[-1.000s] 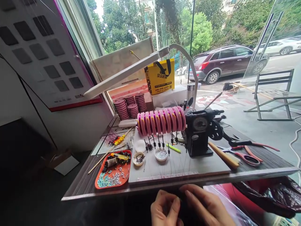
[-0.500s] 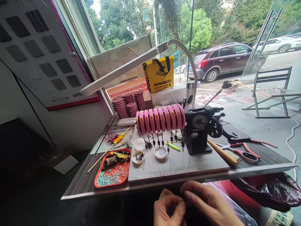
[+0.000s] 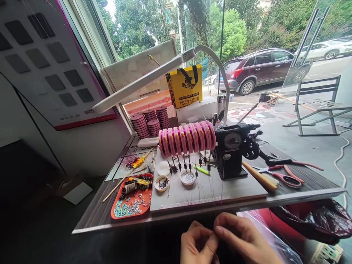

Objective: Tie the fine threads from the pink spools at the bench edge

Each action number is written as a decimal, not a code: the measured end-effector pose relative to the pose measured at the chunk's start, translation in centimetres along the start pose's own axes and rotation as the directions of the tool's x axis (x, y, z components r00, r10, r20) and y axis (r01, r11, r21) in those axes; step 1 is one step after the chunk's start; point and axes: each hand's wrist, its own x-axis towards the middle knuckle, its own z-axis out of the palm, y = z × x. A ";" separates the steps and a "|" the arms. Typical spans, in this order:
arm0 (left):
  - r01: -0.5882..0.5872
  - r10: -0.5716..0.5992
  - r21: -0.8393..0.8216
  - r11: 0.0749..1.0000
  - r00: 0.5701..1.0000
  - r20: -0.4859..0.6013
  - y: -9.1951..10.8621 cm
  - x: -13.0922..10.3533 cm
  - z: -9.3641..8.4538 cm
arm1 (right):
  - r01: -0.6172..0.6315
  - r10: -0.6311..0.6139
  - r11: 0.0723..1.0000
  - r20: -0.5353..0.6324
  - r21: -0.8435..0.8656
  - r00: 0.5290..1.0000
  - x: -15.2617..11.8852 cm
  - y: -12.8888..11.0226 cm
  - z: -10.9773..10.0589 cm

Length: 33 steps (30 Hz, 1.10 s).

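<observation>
Below the table edge, both hands' fingers pinch something unseen.

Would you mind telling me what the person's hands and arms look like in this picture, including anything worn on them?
Both are bare: the left hand and the right hand show no gloves, rings, watch or markings. Nails are short and unpainted. No sleeve shows; the frame cuts the arms off near the wrists.

yellow bag | phone number: "400-098-6599" | Chinese characters above: unreadable
</observation>
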 end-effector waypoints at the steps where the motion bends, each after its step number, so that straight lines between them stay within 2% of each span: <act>1: 0.006 -0.006 0.001 1.000 1.000 0.002 0.0 0.0 0.0 | -0.004 0.004 1.000 0.001 0.003 1.000 0.0 0.1 0.0; 8: 0.013 -0.014 0.052 0.999 1.000 0.013 -0.1 0.4 0.0 | -0.014 0.017 0.994 0.019 -0.111 1.000 0.0 -0.2 -0.6; 15: 0.058 -0.062 0.045 0.997 0.993 0.102 0.3 0.5 -0.1 | -0.014 0.021 0.997 0.084 -0.079 0.996 0.3 -0.2 -0.7; 21: 0.048 -0.052 0.039 0.998 0.994 0.100 0.0 0.3 0.0 | 0.016 -0.006 0.994 0.091 -0.105 0.996 0.4 -0.2 -1.3; 27: -0.003 0.002 0.010 1.000 0.993 0.120 -0.1 0.2 -0.3 | -0.030 0.027 0.996 0.037 0.088 0.999 0.2 0.3 -0.5; 33: 0.062 -0.061 0.002 0.998 0.983 0.174 0.2 0.1 -0.6 | -0.076 0.063 0.970 0.062 0.231 0.996 0.0 0.8 0.2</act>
